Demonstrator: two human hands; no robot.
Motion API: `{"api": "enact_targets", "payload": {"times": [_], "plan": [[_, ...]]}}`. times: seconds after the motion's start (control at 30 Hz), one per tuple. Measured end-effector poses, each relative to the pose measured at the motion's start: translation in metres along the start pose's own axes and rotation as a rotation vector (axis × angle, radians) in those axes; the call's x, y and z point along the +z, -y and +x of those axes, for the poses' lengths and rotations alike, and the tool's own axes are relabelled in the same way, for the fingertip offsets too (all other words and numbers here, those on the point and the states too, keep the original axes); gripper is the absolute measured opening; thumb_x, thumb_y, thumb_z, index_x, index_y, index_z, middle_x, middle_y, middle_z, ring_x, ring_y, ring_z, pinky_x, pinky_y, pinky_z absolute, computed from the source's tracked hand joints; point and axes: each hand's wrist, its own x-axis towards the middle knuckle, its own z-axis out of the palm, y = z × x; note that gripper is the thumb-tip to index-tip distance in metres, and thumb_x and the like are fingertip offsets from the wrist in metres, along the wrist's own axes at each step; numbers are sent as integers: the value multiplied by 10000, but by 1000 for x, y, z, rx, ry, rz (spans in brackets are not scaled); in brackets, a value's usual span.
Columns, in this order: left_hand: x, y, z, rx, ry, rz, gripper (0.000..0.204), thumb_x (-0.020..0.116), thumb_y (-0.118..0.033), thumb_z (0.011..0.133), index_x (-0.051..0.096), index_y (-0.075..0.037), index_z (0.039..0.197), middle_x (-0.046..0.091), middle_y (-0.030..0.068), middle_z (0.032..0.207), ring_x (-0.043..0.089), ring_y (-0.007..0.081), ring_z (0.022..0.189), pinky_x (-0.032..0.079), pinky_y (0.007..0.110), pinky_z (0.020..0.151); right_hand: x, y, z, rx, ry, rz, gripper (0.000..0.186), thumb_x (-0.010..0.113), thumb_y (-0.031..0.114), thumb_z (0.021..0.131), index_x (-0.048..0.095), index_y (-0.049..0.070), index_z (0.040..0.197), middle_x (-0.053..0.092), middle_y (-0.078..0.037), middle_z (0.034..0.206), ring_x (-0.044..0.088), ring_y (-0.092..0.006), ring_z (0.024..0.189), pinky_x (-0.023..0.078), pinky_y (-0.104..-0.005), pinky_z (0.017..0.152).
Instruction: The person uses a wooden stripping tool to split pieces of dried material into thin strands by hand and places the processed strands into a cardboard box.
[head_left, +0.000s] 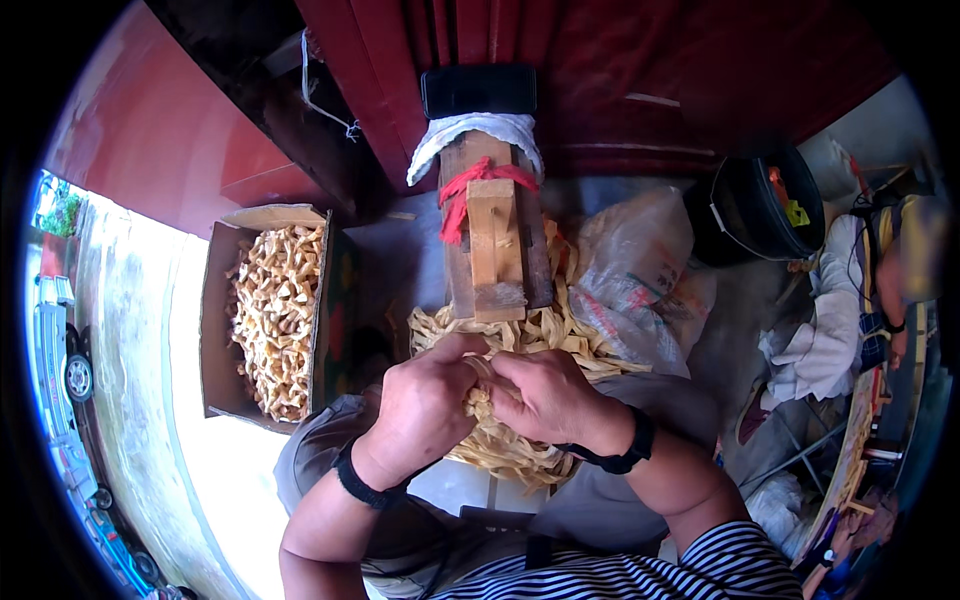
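Note:
Both of my hands meet over my lap, closed on a pale yellow, twisted strip (pixel 478 400), part of which shows between them. My left hand (pixel 420 405) grips it from the left, thumb and fingers bent round it. From the right, my right hand (pixel 562 398) pinches it, its thumb near the strip's lower part. Fingers cover most of the piece, so its exact shape is hidden. Beneath and beyond the hands lies a heap of long, pale strips (pixel 520 455). A wooden bench (pixel 496 240) with a raised block stands just past them, wrapped with red cloth (pixel 453 217).
At left, a cardboard box (pixel 217 350) holds many knotted, pale pieces (pixel 280 320) with flared ends. A white cloth (pixel 480 123) and a black, flat device (pixel 480 92) top the bench's far end. Right of it are a plastic sack (pixel 635 270) and a black bucket (pixel 745 220).

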Motion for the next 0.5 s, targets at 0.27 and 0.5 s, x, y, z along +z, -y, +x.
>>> {"api": "enact_targets", "payload": {"times": [0.27,0.5], "plan": [[-25,4,-1,-14,-108,-752,132,593,72,763,662,37,870,605,132,1072,625,180,830,512,281,711,-3,-2,2,349,289,1129,372,479,344,980,605,12,868,487,18,640,370,-55,528,323,-219,486],[-37,5,-9,-224,-400,-1028,126,580,-33,812,651,70,822,614,140,1028,569,180,917,459,296,822,-16,9,1,383,376,1297,412,465,362,997,604,-9,885,289,87,565,235,-27,489,190,-213,473]]}}
